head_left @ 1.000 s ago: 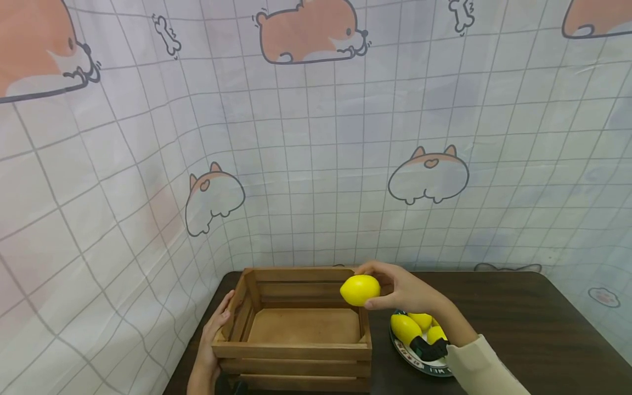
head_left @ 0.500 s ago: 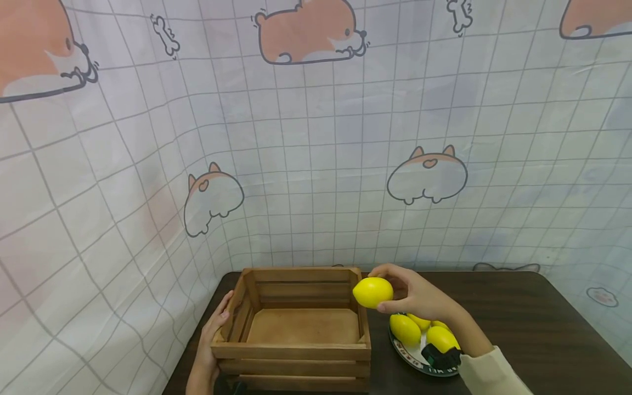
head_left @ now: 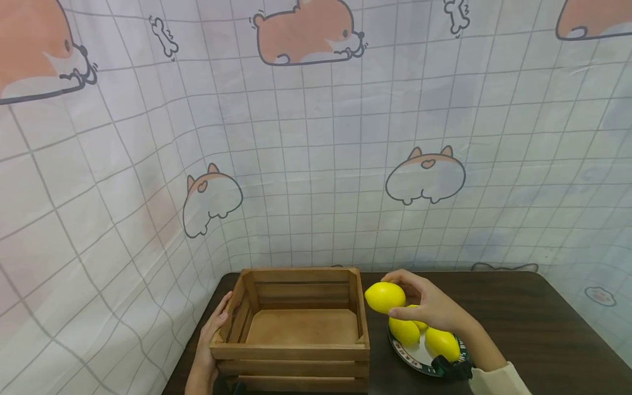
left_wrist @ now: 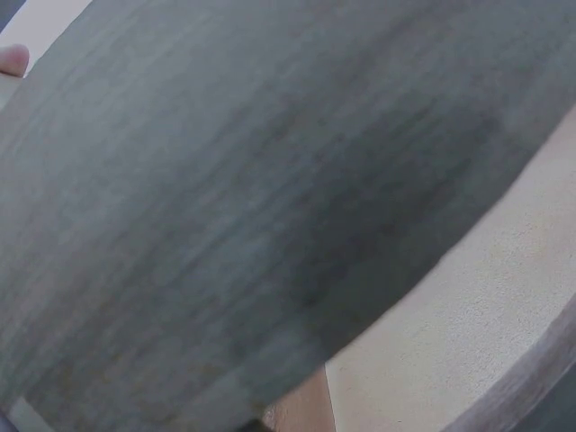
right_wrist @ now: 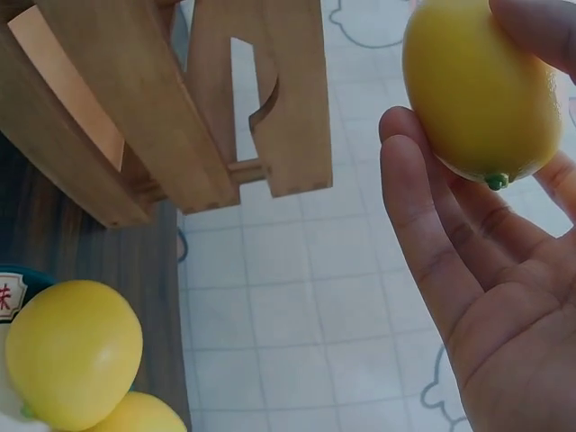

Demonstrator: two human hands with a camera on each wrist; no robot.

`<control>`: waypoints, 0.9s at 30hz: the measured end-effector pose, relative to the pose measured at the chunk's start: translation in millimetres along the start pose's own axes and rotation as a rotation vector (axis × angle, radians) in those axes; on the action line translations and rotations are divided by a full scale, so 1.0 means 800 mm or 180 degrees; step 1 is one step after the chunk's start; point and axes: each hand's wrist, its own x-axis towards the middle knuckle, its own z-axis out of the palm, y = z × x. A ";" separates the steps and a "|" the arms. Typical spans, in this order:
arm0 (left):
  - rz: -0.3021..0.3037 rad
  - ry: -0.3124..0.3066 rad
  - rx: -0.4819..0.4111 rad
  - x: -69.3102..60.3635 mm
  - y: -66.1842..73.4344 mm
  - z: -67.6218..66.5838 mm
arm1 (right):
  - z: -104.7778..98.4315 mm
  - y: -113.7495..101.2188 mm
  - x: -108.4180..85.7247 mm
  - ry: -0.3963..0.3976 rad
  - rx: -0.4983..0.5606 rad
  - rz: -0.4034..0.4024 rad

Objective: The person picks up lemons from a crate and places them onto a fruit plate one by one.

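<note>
My right hand (head_left: pixel 432 307) holds a yellow lemon (head_left: pixel 384 298) between thumb and fingers, in the air right of the wooden crate (head_left: pixel 292 350). In the right wrist view, this lemon (right_wrist: pixel 481 90) has a small green stem end pointing down. Below the hand stands a patterned plate (head_left: pixel 411 360) bearing several lemons (head_left: pixel 441 344), partly hidden by the hand and wrist. My left hand (head_left: pixel 207 340) rests along the crate's left side, fingers extended towards its far end. The left wrist view is mostly filled by a blurred crate slat (left_wrist: pixel 270 180), with one fingertip (left_wrist: pixel 13 59) at the upper left.
The crate has slatted walls and a bare wooden floor (head_left: pixel 303 326). Crate and plate stand side by side on a dark table (head_left: pixel 533 329). A gridded curtain (head_left: pixel 316 219) with dog drawings hangs close behind and to the left.
My right hand has moved right and slightly down with the lemon, from above the crate's right wall towards the plate. The left hand and the crate stay in place.
</note>
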 end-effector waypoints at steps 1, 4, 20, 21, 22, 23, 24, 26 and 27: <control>0.0006 -0.0003 0.0007 0.000 0.000 0.000 | 0.000 0.001 -0.002 0.0012 0.0017 0.0006; 0.0008 0.0006 0.0017 0.000 0.000 0.000 | -0.002 0.002 -0.008 0.0046 0.0051 0.0009; -0.0026 0.0057 0.0036 0.001 0.000 0.000 | 0.000 0.026 -0.035 0.0244 0.0213 0.0086; -0.0029 0.0060 0.0038 0.001 0.000 0.000 | 0.001 0.028 -0.037 0.0250 0.0231 0.0089; -0.0033 0.0061 0.0039 0.001 0.000 0.000 | 0.002 0.030 -0.039 0.0251 0.0244 0.0084; -0.0040 0.0062 0.0041 0.001 0.000 0.000 | 0.003 0.032 -0.041 0.0253 0.0258 0.0075; -0.0040 0.0058 0.0037 0.001 0.000 0.000 | 0.004 0.033 -0.042 0.0249 0.0283 0.0061; -0.0046 0.0058 0.0031 0.002 0.000 0.001 | 0.005 0.037 -0.046 0.0253 0.0309 0.0049; -0.0045 0.0056 0.0026 0.002 0.000 0.001 | 0.006 0.038 -0.048 0.0256 0.0321 0.0044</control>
